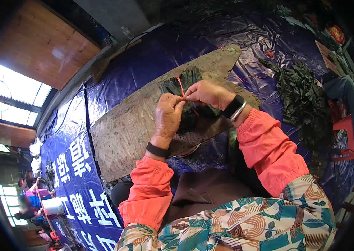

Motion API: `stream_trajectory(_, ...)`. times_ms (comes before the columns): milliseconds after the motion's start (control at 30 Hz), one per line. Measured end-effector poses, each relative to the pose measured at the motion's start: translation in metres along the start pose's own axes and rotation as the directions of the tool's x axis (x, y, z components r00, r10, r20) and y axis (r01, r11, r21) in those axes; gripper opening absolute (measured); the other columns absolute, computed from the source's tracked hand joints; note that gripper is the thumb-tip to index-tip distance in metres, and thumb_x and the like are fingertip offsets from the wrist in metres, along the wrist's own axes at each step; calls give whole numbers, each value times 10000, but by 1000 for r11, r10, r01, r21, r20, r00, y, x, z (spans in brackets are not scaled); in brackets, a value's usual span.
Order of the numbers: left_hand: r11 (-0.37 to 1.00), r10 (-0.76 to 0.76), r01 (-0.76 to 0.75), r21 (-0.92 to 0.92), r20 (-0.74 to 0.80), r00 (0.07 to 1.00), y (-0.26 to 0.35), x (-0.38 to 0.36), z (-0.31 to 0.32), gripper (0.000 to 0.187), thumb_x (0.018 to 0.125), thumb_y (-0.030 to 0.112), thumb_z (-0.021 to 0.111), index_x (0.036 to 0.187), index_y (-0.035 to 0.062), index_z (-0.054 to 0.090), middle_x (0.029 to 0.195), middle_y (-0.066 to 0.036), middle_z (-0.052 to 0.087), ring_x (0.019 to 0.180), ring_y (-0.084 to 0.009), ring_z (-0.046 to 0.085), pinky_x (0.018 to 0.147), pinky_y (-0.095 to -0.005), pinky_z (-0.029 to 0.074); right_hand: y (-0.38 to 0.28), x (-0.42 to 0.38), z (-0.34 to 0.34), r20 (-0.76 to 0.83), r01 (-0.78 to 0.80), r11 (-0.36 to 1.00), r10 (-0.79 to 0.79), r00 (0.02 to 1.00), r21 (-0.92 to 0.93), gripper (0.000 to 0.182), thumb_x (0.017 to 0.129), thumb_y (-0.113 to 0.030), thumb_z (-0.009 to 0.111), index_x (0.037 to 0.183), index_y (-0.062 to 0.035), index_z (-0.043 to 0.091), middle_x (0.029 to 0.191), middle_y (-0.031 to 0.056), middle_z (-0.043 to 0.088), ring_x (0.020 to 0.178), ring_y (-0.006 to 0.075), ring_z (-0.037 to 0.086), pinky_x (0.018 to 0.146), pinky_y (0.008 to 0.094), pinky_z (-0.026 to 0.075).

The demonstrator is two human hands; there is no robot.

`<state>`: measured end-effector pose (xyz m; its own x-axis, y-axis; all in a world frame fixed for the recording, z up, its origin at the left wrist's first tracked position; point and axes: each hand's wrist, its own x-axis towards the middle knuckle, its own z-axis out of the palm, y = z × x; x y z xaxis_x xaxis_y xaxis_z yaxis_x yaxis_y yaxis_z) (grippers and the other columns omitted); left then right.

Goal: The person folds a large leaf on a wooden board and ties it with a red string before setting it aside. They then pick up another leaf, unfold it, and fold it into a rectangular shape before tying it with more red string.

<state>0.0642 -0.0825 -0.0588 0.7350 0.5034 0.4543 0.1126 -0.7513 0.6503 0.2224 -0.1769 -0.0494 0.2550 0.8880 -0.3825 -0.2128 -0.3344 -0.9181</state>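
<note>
A red string stands up between my two hands above a dark green leafy bundle. My left hand pinches the string with thumb and forefinger. Close against it, my right hand is also closed on the string, fingertips nearly touching those of the left. The bundle lies under both hands on a worn wooden board, and the hands partly hide it.
Blue tarpaulin with white characters spreads around the board. A heap of dark leaves lies to the right, near a red stool and a seated person's leg. Other people and a white bucket are at lower left.
</note>
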Motion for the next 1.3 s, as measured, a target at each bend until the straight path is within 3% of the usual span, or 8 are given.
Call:
stream_trajectory(200, 1000, -13, 13, 13, 12, 1000, -1, -6, -1, 66, 761, 58, 695, 796, 12, 663, 805, -119, 591, 752, -273, 594, 668, -354, 481, 16, 12, -6, -56, 167, 930, -195, 979, -327, 114, 843, -59, 646, 941, -40, 701, 727, -3, 630, 629, 89, 555, 578, 252, 456)
stream_trajectory(267, 1000, -19, 19, 8, 2, 1000, -1, -9, -3, 58, 760, 57, 691, 778, 12, 660, 796, -118, 590, 745, -268, 593, 662, -351, 479, 18, 16, -7, -189, 258, 760, -445, 875, -597, 115, 807, -52, 670, 918, -35, 696, 744, 53, 657, 652, 146, 601, 625, 302, 490)
stream_trajectory(367, 989, -147, 148, -24, 51, 988, 1, -13, -7, 54, 756, 55, 688, 756, 11, 657, 779, -113, 590, 731, -251, 593, 651, -341, 475, 25, 22, -9, -262, 264, 705, -544, 797, -658, 135, 776, -48, 688, 911, -44, 681, 760, 109, 659, 687, 207, 633, 655, 337, 503)
stream_trajectory(567, 985, -157, 164, -52, 117, 981, -1, -17, -7, 67, 751, 64, 694, 764, 6, 664, 784, -110, 589, 723, -236, 593, 650, -336, 475, 24, 26, -6, -327, 269, 631, -664, 673, -728, 173, 728, -28, 693, 891, -50, 641, 750, 118, 633, 696, 241, 625, 639, 346, 495)
stream_trajectory(867, 979, -170, 190, -73, 224, 960, 0, -17, -6, 101, 775, 100, 690, 788, 1, 675, 822, -73, 595, 752, -182, 590, 679, -290, 468, 28, 35, -4, -336, 347, 568, -771, 541, -746, 203, 722, 15, 678, 894, -54, 594, 704, 94, 585, 647, 213, 599, 603, 329, 476)
stream_trajectory(1067, 965, -207, 238, -113, 235, 950, 0, -17, -5, 104, 776, 98, 685, 794, -3, 672, 818, -58, 583, 740, -156, 577, 668, -281, 462, 30, 37, -1, -357, 363, 578, -776, 520, -731, 219, 711, 16, 695, 890, -53, 591, 705, 90, 585, 643, 208, 602, 594, 326, 474)
stream_trajectory(1267, 935, -269, 318, -158, 271, 924, 1, -18, -5, 131, 820, 141, 688, 823, 10, 672, 793, 0, 565, 652, -83, 537, 555, -229, 431, 31, 37, 1, -367, 384, 570, -794, 484, -726, 243, 713, -1, 714, 919, -63, 601, 719, 92, 601, 683, 225, 612, 621, 328, 484)
stream_trajectory(1300, 890, -343, 411, -195, 305, 888, 4, -18, -6, 141, 835, 158, 685, 857, 20, 671, 782, 11, 567, 641, -71, 528, 542, -219, 424, 30, 37, 1, -367, 387, 569, -796, 482, -726, 243, 713, -1, 714, 919, -63, 601, 719, 92, 601, 683, 225, 612, 621, 328, 484)
